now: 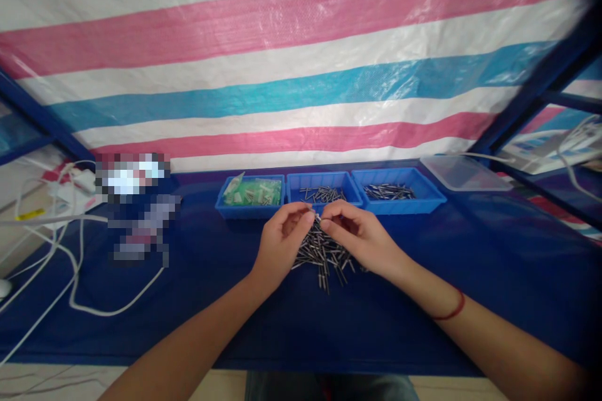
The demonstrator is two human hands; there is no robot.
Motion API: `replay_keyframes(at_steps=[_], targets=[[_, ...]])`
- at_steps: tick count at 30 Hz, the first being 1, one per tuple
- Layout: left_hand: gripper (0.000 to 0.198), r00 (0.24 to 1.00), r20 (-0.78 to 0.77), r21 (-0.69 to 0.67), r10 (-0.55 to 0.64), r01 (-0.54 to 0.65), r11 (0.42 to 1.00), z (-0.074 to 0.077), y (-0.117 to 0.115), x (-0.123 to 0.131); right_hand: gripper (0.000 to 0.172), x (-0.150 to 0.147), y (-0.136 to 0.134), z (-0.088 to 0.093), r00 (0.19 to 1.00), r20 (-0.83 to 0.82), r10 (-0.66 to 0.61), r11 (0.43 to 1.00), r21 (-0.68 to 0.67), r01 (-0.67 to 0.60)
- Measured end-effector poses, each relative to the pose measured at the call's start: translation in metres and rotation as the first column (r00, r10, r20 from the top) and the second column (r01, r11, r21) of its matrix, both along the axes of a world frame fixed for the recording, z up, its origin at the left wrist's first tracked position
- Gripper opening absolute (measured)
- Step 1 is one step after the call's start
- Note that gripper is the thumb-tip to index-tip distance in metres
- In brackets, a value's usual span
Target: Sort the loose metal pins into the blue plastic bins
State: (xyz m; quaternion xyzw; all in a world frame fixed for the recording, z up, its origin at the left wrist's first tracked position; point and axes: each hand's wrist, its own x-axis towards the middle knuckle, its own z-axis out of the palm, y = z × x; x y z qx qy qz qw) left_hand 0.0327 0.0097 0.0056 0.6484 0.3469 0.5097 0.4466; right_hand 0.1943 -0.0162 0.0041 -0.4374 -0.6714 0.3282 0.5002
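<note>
Cable [106, 314]: loops over the table [211, 244]; a wide sweep might snag it.
Left hand [281, 235]: thumb and finger pinched on a small piece [318, 217], too small to identify.
Metal pins [324, 257]: loosely heaped on the table below the hands; a brush could scatter them.
Middle bin [320, 177]: just beyond; a slip might drop the piece among its contents.
Right hand [360, 235]: fingertips close to the piece; cannot tell whether they grip.

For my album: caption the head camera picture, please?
Left hand and right hand close together over piled metal pins, three blue bins behind.
</note>
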Motion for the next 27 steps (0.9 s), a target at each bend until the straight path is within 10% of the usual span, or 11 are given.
replay_keyframes(at_steps=[27], targets=[[0.013, 0.976, -0.216, 0.195, 0.042, 0.001, 0.981, 0.0004, 0.0006, -0.0099, 0.008, -0.0002, -0.0013, 0.0009, 0.991, -0.11, -0.072, 0.99, 0.113, 0.085]])
